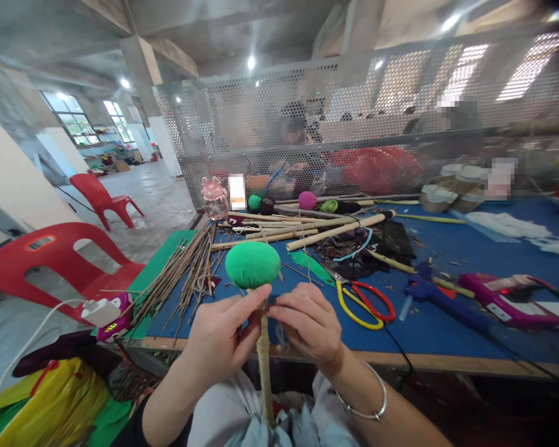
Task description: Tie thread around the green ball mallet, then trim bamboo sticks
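Note:
A stick [264, 366] with a rounded green cloth head [253, 264] stands upright before me, its lower end between my legs. My left hand [226, 332] grips it just under the head, the thumb side against the neck. At that same neck, from the right, my right hand [307, 320] has its fingertips pinched together on something thin and dark that I cannot make out. A silver bangle [381, 397] circles my right wrist. To the right on the table lie scissors [361, 303] with one yellow and one red handle, their blades partly over green cloth [314, 268].
The blue table [428, 338] holds thin twigs [186, 273], thicker sticks [340, 231], a blue glue gun [447, 304], purple power strips [507, 304] and a pink-lidded jar [215, 202]. Behind rises a perforated metal screen [242, 124]; people sit beyond it. Red chairs [107, 270] stand left.

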Demonstrator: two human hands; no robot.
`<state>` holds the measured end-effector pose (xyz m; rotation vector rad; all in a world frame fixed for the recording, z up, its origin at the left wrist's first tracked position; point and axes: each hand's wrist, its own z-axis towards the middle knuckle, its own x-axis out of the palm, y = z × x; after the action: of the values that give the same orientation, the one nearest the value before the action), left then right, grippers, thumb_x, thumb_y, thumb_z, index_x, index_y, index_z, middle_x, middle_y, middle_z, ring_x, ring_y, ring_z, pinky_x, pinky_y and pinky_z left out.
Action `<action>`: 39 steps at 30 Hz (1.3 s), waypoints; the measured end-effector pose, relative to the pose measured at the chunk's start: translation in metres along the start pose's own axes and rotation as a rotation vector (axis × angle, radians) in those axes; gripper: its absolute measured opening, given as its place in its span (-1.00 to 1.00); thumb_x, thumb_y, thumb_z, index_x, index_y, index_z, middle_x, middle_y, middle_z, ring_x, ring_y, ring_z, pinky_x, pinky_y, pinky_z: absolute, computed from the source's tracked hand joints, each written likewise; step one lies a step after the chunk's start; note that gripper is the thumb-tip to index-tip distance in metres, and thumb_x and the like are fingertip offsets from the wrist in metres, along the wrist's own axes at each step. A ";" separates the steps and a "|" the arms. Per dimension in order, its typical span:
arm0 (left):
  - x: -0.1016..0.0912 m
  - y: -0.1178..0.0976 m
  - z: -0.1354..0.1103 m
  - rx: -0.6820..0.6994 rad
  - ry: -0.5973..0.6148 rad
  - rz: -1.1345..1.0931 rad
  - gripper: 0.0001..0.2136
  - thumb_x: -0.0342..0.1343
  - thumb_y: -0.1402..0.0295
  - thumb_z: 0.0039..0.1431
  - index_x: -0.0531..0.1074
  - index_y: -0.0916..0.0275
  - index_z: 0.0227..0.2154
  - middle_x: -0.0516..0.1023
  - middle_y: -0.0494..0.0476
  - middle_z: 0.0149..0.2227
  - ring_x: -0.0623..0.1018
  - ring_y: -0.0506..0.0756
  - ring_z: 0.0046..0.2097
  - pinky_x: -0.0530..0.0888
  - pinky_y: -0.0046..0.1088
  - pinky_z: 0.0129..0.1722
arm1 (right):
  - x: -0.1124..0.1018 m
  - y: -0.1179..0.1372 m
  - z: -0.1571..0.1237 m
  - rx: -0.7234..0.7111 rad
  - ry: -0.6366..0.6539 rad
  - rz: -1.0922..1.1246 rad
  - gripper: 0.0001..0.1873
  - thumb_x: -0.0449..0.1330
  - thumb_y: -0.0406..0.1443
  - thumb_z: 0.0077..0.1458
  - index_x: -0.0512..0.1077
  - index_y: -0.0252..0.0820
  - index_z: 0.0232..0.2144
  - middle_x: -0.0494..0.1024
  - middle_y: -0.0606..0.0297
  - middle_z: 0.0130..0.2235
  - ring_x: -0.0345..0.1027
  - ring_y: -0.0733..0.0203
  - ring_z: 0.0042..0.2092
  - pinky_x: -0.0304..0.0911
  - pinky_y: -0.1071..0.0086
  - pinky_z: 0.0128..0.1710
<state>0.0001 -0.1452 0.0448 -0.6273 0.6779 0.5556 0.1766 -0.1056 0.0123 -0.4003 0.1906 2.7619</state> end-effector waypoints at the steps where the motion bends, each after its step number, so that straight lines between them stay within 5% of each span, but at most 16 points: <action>1: 0.000 0.000 0.001 0.000 -0.009 0.010 -0.64 0.02 0.49 0.07 0.31 0.22 -0.02 0.55 0.11 -0.33 0.52 -0.02 -0.37 0.42 -0.58 -0.37 | 0.000 0.000 0.001 0.007 0.005 0.003 -0.86 0.08 -0.39 0.08 0.44 -0.18 -0.33 0.54 0.22 -0.37 0.35 0.26 -0.33 0.28 0.33 -0.32; 11: 0.010 0.006 0.008 0.040 -0.148 0.026 -0.84 0.03 0.50 0.11 0.44 0.25 -0.25 0.57 0.12 -0.37 0.53 -0.04 -0.38 0.43 -0.62 -0.38 | 0.004 -0.001 0.003 0.080 0.042 0.228 -0.81 0.08 -0.49 0.00 0.37 -0.18 -0.32 0.54 0.19 -0.33 0.38 0.25 -0.30 0.31 0.30 -0.28; 15: 0.006 0.009 0.006 0.063 -0.099 0.059 -0.86 0.02 0.49 0.12 0.43 0.26 -0.28 0.53 0.11 -0.42 0.50 -0.04 -0.41 0.39 -0.62 -0.42 | 0.004 0.006 0.004 0.352 0.008 0.474 -0.80 0.11 -0.49 -0.03 0.32 -0.14 -0.34 0.48 0.30 -0.42 0.36 0.30 -0.36 0.30 0.37 -0.32; 19: 0.003 0.010 0.006 0.121 0.070 0.143 -0.88 0.02 0.46 0.09 0.41 0.24 -0.31 0.45 0.06 -0.50 0.41 -0.02 -0.48 0.31 -0.56 -0.50 | 0.000 0.008 0.005 0.683 0.118 0.784 -0.98 0.12 -0.36 0.02 0.32 -0.19 -0.40 0.38 0.33 -0.47 0.26 0.35 -0.45 0.23 0.47 -0.44; 23: 0.001 0.007 0.010 0.076 0.153 0.122 -0.94 0.03 0.42 0.05 0.36 0.24 -0.48 0.43 0.10 -0.44 0.41 0.04 -0.36 0.32 -0.49 -0.42 | -0.007 0.004 0.007 0.808 0.240 1.048 -0.83 0.21 -0.26 -0.06 0.30 -0.21 -0.43 0.28 0.38 -0.49 0.13 0.40 -0.50 0.12 0.53 -0.53; 33: 0.007 0.022 -0.003 -0.273 -0.295 -0.730 -0.72 -0.07 0.24 0.19 0.42 0.27 -0.50 0.36 0.07 -0.50 0.39 -0.01 -0.42 0.35 -0.47 -0.41 | -0.057 -0.007 -0.007 0.803 0.361 1.231 -0.71 0.28 -0.16 -0.15 0.37 -0.21 -0.40 0.32 0.35 -0.53 0.16 0.37 -0.54 0.07 0.48 -0.58; 36: 0.012 0.023 -0.004 -0.310 -0.458 -1.031 -0.71 -0.08 0.24 0.19 0.41 0.26 -0.53 0.38 0.09 -0.38 0.43 0.00 -0.34 0.40 -0.44 -0.34 | -0.078 -0.012 -0.016 0.945 0.701 1.280 -0.56 0.24 -0.04 -0.13 0.39 -0.24 -0.27 0.37 0.32 -0.54 0.16 0.40 -0.60 0.02 0.53 -0.65; 39: 0.011 0.022 -0.003 -0.371 -0.539 -1.313 -0.72 -0.09 0.21 0.20 0.41 0.23 -0.49 0.41 0.07 -0.39 0.47 0.02 -0.31 0.44 -0.43 -0.32 | -0.085 -0.024 -0.020 1.115 0.922 0.898 -0.63 0.19 -0.06 -0.06 0.42 -0.24 -0.31 0.39 0.36 -0.57 0.18 0.40 -0.58 0.07 0.54 -0.61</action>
<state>-0.0081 -0.1295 0.0273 -1.0536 -0.4147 -0.4025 0.2668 -0.1136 0.0168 -1.4014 2.4064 2.2934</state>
